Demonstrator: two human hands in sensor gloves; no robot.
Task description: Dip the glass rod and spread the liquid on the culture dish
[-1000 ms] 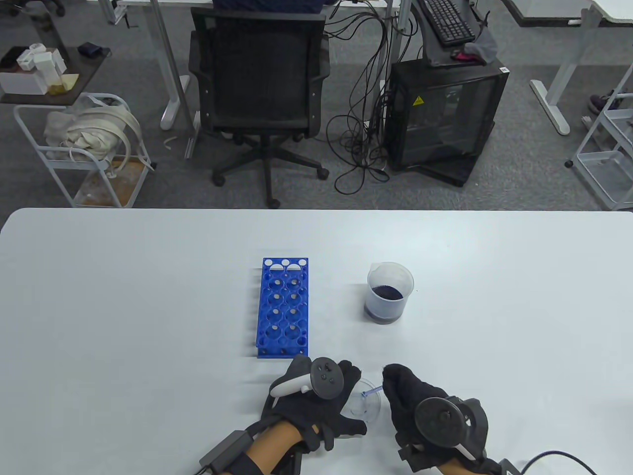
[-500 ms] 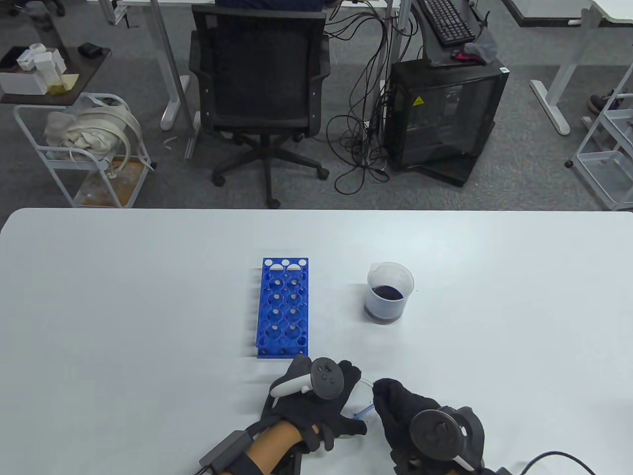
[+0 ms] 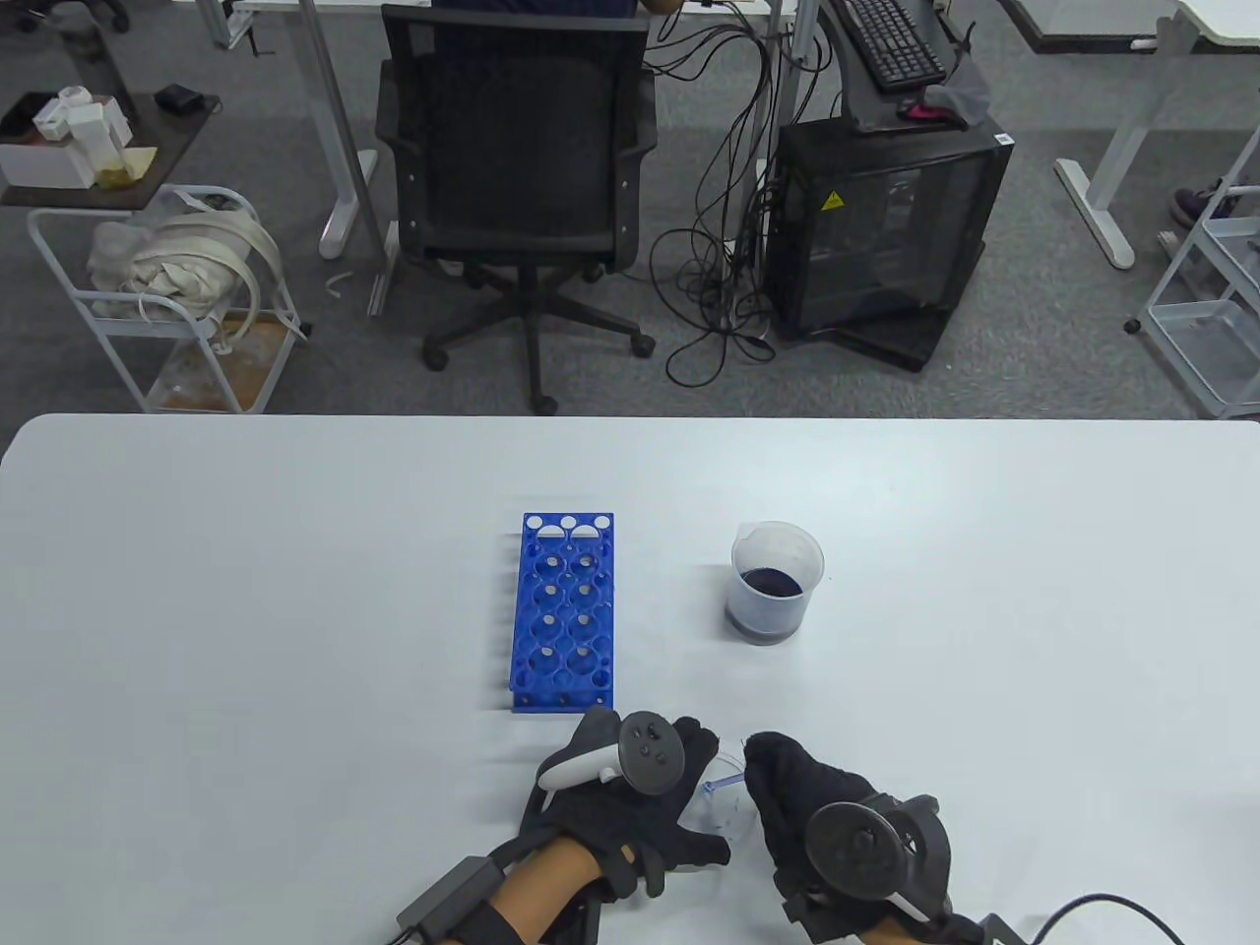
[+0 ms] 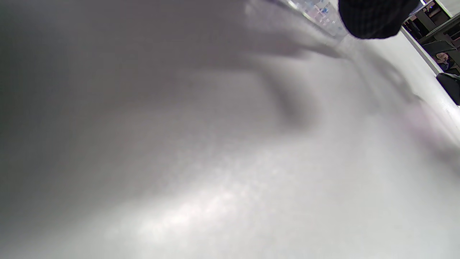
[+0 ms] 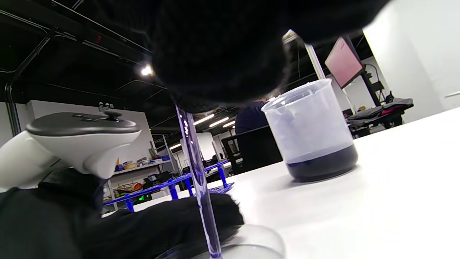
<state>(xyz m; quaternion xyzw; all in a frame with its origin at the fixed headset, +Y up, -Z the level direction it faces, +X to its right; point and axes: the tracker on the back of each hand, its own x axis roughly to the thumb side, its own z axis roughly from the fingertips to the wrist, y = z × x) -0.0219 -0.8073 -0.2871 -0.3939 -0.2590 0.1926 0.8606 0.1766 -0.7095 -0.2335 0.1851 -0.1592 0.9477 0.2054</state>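
Note:
A clear culture dish (image 3: pixel 721 795) lies near the table's front edge between my two hands; its rim also shows in the right wrist view (image 5: pixel 251 237). My left hand (image 3: pixel 630 797) rests against the dish's left side and holds it. My right hand (image 3: pixel 797 787) grips a glass rod (image 3: pixel 725 784), whose blue-tinted tip points down into the dish. In the right wrist view the rod (image 5: pixel 197 172) stands almost upright with its tip in the dish. A plastic beaker (image 3: pixel 776 581) with dark liquid stands further back.
A blue test tube rack (image 3: pixel 565 610) stands just behind my left hand, to the left of the beaker (image 5: pixel 311 136). The white table (image 3: pixel 246 610) stretches wide to both sides. The left wrist view shows mostly blurred table surface (image 4: pixel 215 162).
My right hand has moved the rod tip across the dish: first toward the front left, then back up toward the far side. My left hand has stayed still on the dish.

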